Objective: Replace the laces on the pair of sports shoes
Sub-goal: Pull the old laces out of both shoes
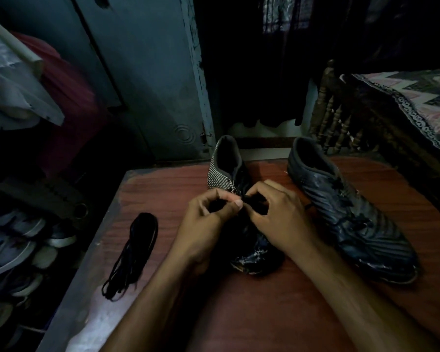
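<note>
Dark sports shoe (229, 171) with striped grey side panel, directly under both sets of fingers, toe toward the wearer, heel opening beyond the fingertips. Left hand (208, 219) over the lace area, thumb and forefinger pressed together, pinching what looks like the shoe's black lace (245, 199); exact hold lost in the dim light. Right hand (277, 212) facing it from the other side, fingers curled in toward the same spot, tips nearly touching those of the left; whether clamped on lace or only resting against it, cannot tell. Second shoe (351, 212), dark with ribbed upper, laced, just beyond the back of the right hand, not touched. Bundle of black laces (132, 252), loose and looped, well outside the left wrist, lying apart from both hands. All on reddish wood-grain table (264, 313). Past the left wrist and below the table edge, heap of pale shoes (18, 250). Beyond the fingertips, blue-grey door (150, 72). Beyond the right hand, carved wooden bed frame (333, 118) with patterned cover (422, 97).
</note>
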Demonstrator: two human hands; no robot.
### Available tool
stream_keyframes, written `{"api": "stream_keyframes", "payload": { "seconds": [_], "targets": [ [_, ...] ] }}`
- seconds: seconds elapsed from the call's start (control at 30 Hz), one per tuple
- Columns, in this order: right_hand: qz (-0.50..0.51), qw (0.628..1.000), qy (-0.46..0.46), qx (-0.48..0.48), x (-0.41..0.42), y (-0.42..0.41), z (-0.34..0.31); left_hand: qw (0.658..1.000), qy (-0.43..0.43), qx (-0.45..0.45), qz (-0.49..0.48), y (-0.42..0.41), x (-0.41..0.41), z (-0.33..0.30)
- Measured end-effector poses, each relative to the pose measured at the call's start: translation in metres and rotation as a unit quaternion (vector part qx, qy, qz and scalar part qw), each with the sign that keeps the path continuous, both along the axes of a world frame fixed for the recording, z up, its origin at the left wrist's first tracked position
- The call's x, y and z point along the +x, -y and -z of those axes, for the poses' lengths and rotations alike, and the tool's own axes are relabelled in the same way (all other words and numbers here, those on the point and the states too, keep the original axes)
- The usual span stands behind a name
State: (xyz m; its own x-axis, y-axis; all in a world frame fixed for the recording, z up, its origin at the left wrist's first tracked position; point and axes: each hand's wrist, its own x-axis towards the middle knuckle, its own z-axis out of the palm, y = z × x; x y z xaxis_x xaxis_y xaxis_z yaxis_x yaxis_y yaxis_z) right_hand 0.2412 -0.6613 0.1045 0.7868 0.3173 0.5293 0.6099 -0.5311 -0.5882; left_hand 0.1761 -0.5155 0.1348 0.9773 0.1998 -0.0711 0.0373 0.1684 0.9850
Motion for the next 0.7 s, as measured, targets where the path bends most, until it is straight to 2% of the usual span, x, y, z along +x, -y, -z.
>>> {"api": "stream_keyframes", "payload": {
  "seconds": [0.2,0.33,0.6,0.7],
  "targets": [
    [-0.009,0.999,0.044,-0.005,-0.007,-0.001,-0.006,0.999,0.036,0.018,0.026,-0.008,0.001,-0.001],
    [0.02,0.997,0.075,-0.012,-0.006,0.002,-0.008,0.998,0.051,0.03,0.032,-0.006,0.001,0.001],
    [0.042,0.996,0.064,-0.052,-0.009,0.0,-0.009,0.998,0.032,-0.002,0.062,-0.007,0.002,0.003],
    [0.043,0.997,0.055,-0.039,-0.01,0.001,-0.011,0.994,0.065,0.073,0.037,-0.009,0.005,0.008]
  ]
}}
